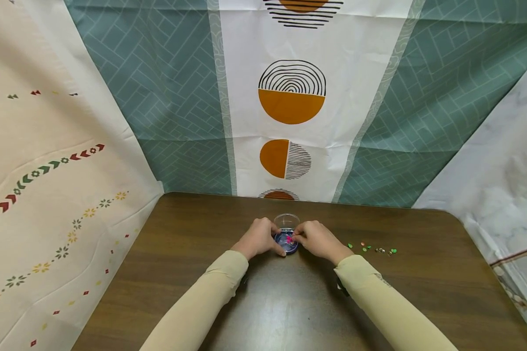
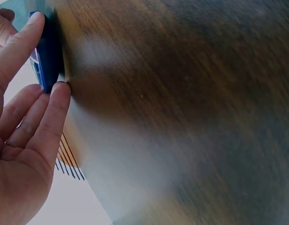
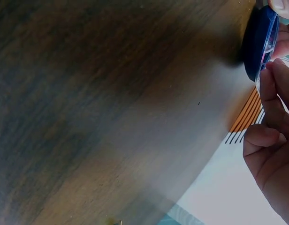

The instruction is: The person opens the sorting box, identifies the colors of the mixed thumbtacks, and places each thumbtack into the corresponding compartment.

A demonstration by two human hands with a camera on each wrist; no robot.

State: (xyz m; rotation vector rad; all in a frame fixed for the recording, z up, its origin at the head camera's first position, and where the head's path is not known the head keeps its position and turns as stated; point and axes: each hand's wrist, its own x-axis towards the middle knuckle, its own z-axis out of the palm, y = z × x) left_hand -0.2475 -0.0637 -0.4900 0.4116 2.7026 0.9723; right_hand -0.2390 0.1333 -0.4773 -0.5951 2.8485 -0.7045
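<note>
A round, shallow blue case [image 1: 286,242] lies on the table, its clear lid [image 1: 287,221] raised at the back. Bright pink pieces [image 1: 289,239] show inside it. My left hand [image 1: 260,237] grips the case from the left; in the left wrist view, its fingers touch the blue rim [image 2: 49,56] at both ends. From the right, my right hand [image 1: 318,239] reaches over the case with thumb and index fingertip together, pinching a small piece at the rim. That piece is mostly hidden behind the fingertips. In the right wrist view, the fingertips meet beside the blue case [image 3: 261,42].
Several small green, gold and pinkish pieces [image 1: 379,250] are scattered on the brown wooden table [image 1: 193,243] to the right of my right hand. A patterned cloth [image 1: 184,97] hangs behind the table's far edge. Light cloths hang at both sides.
</note>
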